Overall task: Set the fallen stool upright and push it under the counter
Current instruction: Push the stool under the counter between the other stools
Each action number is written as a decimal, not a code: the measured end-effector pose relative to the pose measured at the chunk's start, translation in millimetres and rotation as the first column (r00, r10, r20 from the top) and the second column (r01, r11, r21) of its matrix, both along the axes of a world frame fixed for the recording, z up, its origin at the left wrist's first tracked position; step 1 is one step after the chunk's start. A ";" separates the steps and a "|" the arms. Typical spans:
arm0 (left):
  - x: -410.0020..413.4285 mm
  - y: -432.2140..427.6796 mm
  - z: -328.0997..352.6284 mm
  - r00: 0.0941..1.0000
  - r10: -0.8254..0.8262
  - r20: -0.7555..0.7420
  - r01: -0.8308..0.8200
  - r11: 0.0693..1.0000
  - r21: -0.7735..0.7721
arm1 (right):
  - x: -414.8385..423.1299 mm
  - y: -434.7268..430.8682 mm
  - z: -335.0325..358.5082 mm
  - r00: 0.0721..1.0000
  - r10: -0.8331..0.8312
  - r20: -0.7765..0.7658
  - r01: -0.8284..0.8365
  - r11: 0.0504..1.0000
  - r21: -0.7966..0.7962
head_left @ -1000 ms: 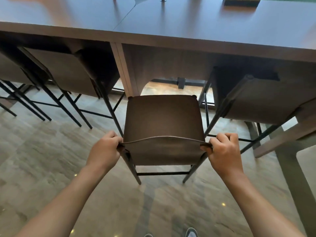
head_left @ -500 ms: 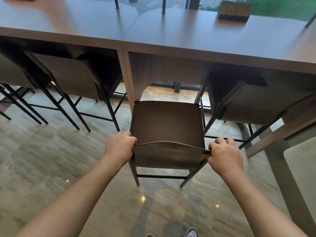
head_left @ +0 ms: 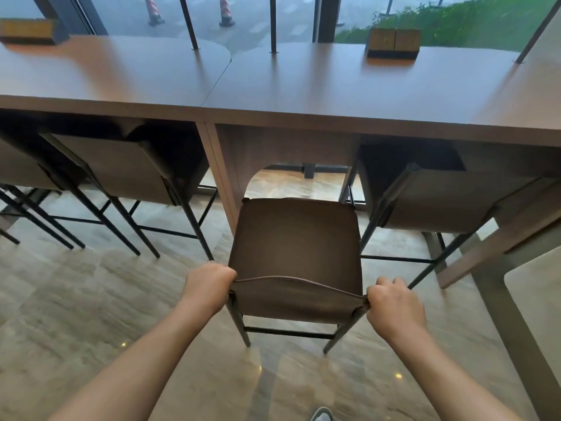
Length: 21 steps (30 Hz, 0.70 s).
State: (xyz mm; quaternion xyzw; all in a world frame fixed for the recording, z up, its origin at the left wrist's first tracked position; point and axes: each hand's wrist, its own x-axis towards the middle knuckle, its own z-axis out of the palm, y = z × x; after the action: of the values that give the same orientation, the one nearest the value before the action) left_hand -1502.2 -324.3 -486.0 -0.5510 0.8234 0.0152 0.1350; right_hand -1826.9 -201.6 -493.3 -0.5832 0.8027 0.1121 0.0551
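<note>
Head view: stool (head_left: 296,253) stands upright on the floor (head_left: 76,299), just in front of the counter (head_left: 303,95), not yet under it. Front edge of seat sits near the counter's wood support panel (head_left: 273,153); seat itself is out in the open, nearer the person than the counter edge. Brown seat w/ low fabric back, dark metal legs, rear crossbar visible below.

L hand (head_left: 209,287) is closed on the left end of the back's top edge, fingers curled together around it. R hand (head_left: 394,305) is closed on the right end, fingers wrapped over the corner, knuckles up. Both forearms reach in from the bottom of frame.

Other stools are tucked under the counter: one at left (head_left: 121,168), one at right (head_left: 440,199), seats under the top, legs angling out. More dark legs at far left.

On the counter: a wood block (head_left: 393,44) at right rear, another block (head_left: 28,31) at far left. Thin dark posts rise from the countertop. Window behind w/ greenery outside. A shoe tip (head_left: 321,414) shows at bottom edge.
</note>
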 end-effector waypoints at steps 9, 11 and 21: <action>-42.1 -5.3 -1.2 0.963 -0.181 -0.200 0.205 0.973 0.107 | 67.3 -22.1 3.6 0.964 0.200 0.177 -0.168 0.969 -0.181; -40.0 -6.6 -5.5 0.960 -0.190 -0.208 0.215 0.971 0.107 | 72.1 -22.7 0.7 0.973 0.172 0.154 -0.142 0.972 -0.185; -41.5 -40.2 -5.0 0.924 -0.304 -0.232 0.327 0.943 0.064 | 72.4 -47.5 15.4 0.990 0.077 0.115 -0.055 0.981 -0.184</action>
State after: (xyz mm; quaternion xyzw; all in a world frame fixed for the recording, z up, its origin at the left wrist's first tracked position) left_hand -1543.7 -364.5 -491.0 -0.3985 0.9093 0.0957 0.0723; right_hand -1754.6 -249.1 -477.9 -0.6179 0.7848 0.0048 0.0469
